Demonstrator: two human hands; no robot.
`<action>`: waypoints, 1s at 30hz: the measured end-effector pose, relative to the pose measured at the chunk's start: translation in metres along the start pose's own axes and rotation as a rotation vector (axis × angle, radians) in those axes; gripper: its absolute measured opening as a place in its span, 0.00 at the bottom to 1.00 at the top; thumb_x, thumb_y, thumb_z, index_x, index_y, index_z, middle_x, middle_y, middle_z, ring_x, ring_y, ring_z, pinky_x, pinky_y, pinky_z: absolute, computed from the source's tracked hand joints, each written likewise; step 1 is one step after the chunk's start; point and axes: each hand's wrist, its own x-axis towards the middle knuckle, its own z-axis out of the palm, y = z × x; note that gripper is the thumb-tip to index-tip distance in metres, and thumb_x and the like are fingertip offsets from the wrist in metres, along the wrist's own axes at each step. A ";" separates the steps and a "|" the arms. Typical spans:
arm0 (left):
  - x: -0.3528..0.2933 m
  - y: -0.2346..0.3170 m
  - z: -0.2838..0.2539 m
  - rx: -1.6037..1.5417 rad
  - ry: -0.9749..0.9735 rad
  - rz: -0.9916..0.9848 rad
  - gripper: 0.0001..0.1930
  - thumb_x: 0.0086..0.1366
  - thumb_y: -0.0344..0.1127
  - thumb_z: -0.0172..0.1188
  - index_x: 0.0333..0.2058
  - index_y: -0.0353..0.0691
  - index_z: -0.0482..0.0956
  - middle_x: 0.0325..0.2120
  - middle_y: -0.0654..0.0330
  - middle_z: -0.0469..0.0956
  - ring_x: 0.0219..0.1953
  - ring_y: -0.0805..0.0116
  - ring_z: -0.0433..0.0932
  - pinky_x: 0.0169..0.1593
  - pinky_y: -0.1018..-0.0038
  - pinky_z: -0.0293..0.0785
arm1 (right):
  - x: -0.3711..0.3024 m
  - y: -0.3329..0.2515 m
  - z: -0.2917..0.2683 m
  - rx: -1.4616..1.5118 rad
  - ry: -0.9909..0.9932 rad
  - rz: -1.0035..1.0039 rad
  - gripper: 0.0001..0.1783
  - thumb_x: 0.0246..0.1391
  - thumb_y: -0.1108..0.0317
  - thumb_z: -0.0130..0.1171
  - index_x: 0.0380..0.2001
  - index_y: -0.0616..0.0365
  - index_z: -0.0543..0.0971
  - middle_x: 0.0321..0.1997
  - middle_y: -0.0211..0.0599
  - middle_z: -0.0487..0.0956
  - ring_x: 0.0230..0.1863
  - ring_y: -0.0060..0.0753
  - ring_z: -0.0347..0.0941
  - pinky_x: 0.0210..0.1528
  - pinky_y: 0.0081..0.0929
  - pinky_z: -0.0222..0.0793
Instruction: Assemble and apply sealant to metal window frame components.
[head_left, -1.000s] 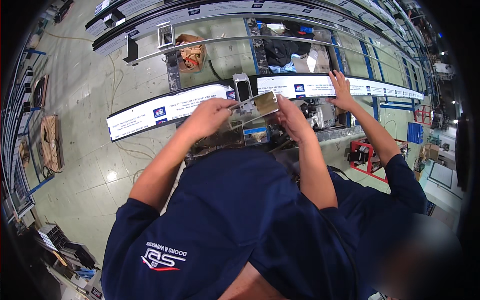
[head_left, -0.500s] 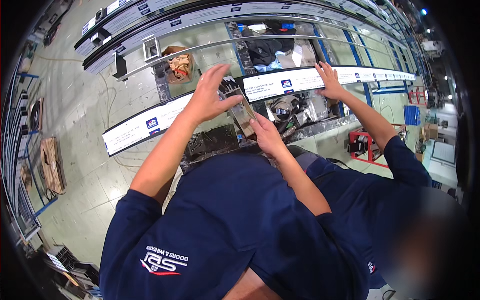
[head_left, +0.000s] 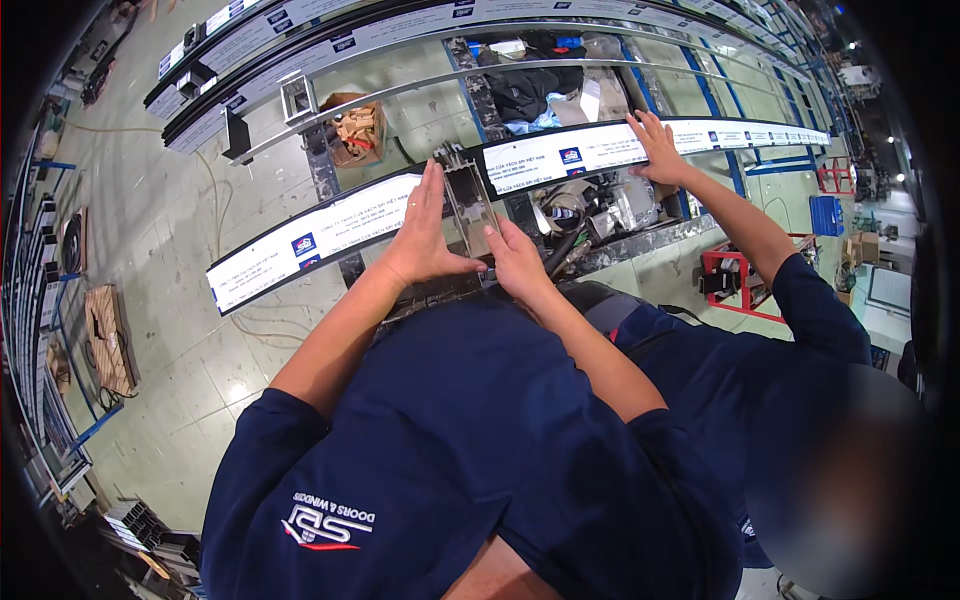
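Observation:
Between my hands is a short length of metal profile (head_left: 466,195), with thin fins at its far end. It sits crosswise between the facing ends of a left long profile (head_left: 330,235) and a right long profile (head_left: 550,160), both covered in white printed film. My left hand (head_left: 425,240) lies along the short piece's left side, fingers straight and together, thumb pointing toward my other hand. My right hand (head_left: 518,262) grips the near right edge of the piece, its fingertips partly hidden. Whether the short piece touches both long profiles, I cannot tell.
A co-worker's hand (head_left: 655,150) rests on the right long profile. Beyond are more film-covered profiles (head_left: 400,38), a box of wood blocks (head_left: 358,130) and a dark cloth (head_left: 525,95). Tools and scraps (head_left: 610,205) lie below the right profile; a red metal frame (head_left: 740,280) stands right.
My left hand has come down and straightened its fingers along the short profile. That piece has turned and now stands more squarely between the long profiles. My right hand has shifted slightly left.

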 end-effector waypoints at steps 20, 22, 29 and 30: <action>-0.003 -0.001 0.006 -0.028 0.055 0.020 0.92 0.41 0.75 0.87 0.85 0.30 0.31 0.86 0.30 0.36 0.87 0.30 0.41 0.87 0.46 0.43 | 0.010 0.000 -0.013 -0.117 0.004 -0.009 0.29 0.82 0.58 0.50 0.74 0.66 0.75 0.67 0.61 0.85 0.71 0.59 0.81 0.72 0.45 0.72; -0.002 -0.003 0.005 -0.017 0.063 -0.004 0.92 0.42 0.75 0.87 0.85 0.30 0.31 0.86 0.30 0.37 0.87 0.30 0.40 0.87 0.47 0.41 | 0.012 -0.002 -0.012 -0.136 0.007 -0.010 0.29 0.82 0.58 0.50 0.74 0.66 0.75 0.67 0.61 0.85 0.71 0.59 0.81 0.72 0.45 0.72; 0.002 -0.001 0.008 -0.022 0.045 -0.009 0.91 0.42 0.74 0.87 0.85 0.31 0.30 0.86 0.30 0.38 0.87 0.31 0.40 0.87 0.45 0.39 | 0.004 -0.011 -0.013 -0.143 -0.019 0.006 0.28 0.82 0.58 0.50 0.75 0.64 0.75 0.66 0.59 0.86 0.70 0.57 0.82 0.71 0.44 0.73; 0.002 0.000 0.008 -0.032 0.039 -0.016 0.91 0.42 0.74 0.87 0.85 0.31 0.30 0.86 0.31 0.38 0.88 0.31 0.40 0.87 0.45 0.39 | 0.003 -0.010 -0.014 -0.132 -0.024 0.006 0.28 0.82 0.58 0.49 0.75 0.63 0.75 0.66 0.59 0.86 0.70 0.57 0.82 0.71 0.44 0.73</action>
